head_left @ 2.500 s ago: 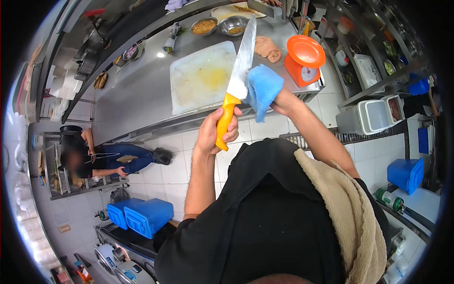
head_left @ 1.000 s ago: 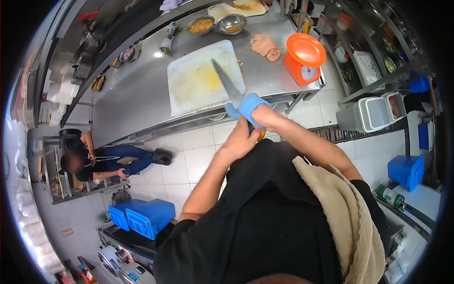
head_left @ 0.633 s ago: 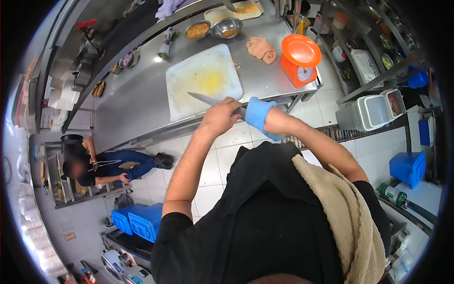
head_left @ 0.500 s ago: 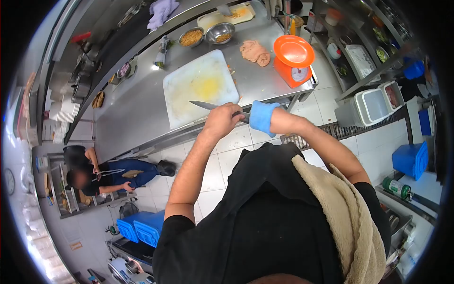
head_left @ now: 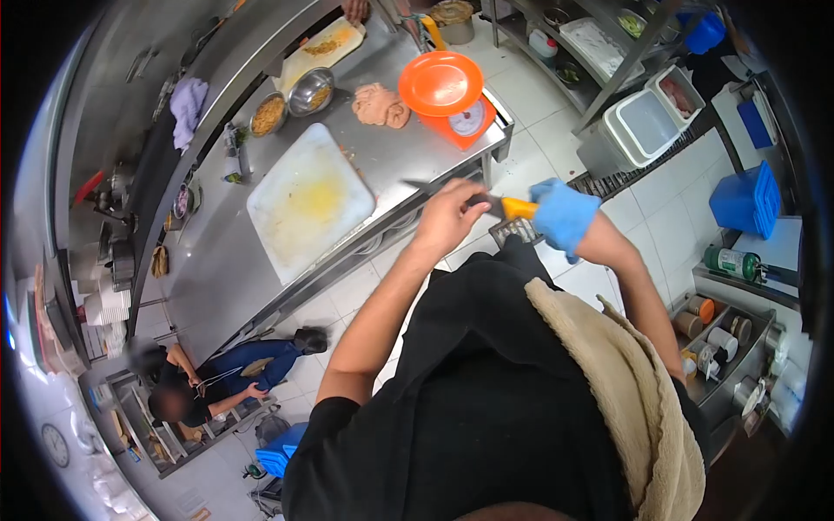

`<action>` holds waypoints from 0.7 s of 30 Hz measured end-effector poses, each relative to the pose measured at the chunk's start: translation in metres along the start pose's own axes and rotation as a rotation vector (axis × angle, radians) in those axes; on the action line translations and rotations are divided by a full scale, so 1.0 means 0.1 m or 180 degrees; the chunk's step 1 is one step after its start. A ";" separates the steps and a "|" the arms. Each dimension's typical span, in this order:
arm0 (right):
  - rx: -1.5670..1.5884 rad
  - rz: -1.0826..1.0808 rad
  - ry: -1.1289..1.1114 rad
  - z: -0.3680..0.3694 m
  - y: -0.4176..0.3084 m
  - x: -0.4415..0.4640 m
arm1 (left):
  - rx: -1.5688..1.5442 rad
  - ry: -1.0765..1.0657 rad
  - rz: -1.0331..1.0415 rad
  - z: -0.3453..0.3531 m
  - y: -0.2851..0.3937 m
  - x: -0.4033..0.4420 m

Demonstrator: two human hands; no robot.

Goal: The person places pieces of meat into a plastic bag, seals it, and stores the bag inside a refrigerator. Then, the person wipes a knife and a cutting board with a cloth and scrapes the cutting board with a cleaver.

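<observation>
In my blue-gloved right hand [head_left: 565, 217] is the yellow handle of a knife [head_left: 519, 208], held above the floor by the table's front edge. My bare left hand [head_left: 450, 215] is closed over the blade, and the tip pokes out on its far side. Most of the blade is hidden behind those fingers. To the left of my left hand lies a white cutting board [head_left: 300, 213] with a yellow stain, on the steel table [head_left: 208, 273]. An orange scale [head_left: 460, 122] with a round orange pan stands beyond my hands at the table's corner.
Pale raw meat [head_left: 380, 106] lies beside the scale. Two metal bowls, one full of orange shreds [head_left: 268, 115], stand behind the board. A co-worker [head_left: 226, 382] is at lower left; another person's hand [head_left: 355, 9] shows at the top. Plastic tubs [head_left: 638, 130] stand at right.
My view has turned, and the table sits further left. Both hands have moved right, away from the board, with the knife. The yellow handle now shows between them.
</observation>
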State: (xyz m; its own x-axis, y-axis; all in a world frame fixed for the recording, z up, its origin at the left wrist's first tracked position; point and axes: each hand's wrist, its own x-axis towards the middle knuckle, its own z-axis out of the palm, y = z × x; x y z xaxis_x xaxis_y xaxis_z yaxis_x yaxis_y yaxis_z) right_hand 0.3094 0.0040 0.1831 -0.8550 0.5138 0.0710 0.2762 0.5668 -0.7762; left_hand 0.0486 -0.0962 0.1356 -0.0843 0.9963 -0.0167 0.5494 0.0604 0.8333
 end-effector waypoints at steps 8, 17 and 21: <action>-0.0676 0.0971 0.0896 -0.63 0.59 -0.79 | 0.0461 0.1309 -0.0789 0.27 -1.23 1.00; -0.1618 0.0918 0.0343 -0.63 0.94 0.03 | -0.0191 0.1035 0.0329 0.04 -1.34 1.84; -0.1437 0.0281 0.0680 -0.57 1.09 0.34 | 0.0005 0.0728 0.0236 -0.12 -1.51 1.89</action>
State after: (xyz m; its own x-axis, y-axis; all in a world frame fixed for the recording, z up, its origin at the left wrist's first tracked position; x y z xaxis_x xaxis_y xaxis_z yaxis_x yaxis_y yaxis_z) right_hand 0.3353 0.1194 0.1365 -0.7240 0.6658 0.1804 0.5459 0.7129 -0.4402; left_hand -0.0608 0.0819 0.0132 -0.2296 0.9583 0.1702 0.5624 -0.0121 0.8268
